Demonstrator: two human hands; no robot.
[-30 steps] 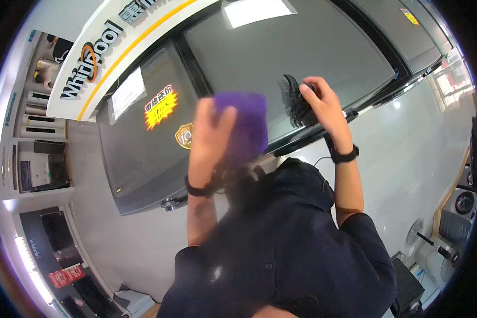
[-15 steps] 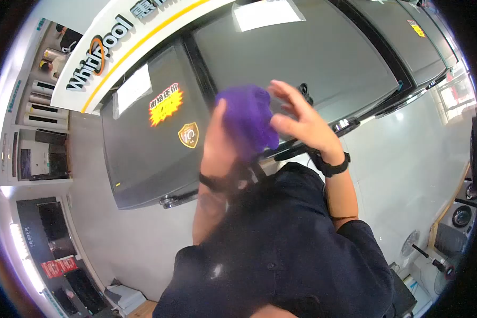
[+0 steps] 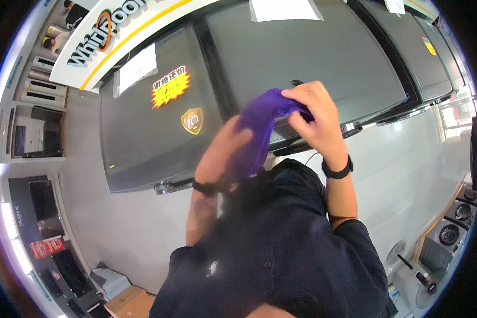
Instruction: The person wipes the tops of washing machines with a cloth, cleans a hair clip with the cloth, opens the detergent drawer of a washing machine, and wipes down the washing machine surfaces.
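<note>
Nearest, past the dark shirt (image 3: 270, 228), the left hand (image 3: 225, 146) lies blurred against the near left part of a purple cloth (image 3: 264, 116); whether its fingers clench the fabric or only press on it, I cannot tell. The cloth is bunched between both hands, and at its far right end the right hand (image 3: 319, 114) pinches it between thumb and fingers. It looks thin, light and limp, so it should fold readily and hardly be fragile; edges or corners seem the surest hold, as a middle grip would crumple it. Beyond, the left grey door (image 3: 140, 146) bears a shield badge (image 3: 192, 121) and, farther, a yellow sticker (image 3: 171, 91); farthest left stands the Whirlpool sign (image 3: 106, 38).
</note>
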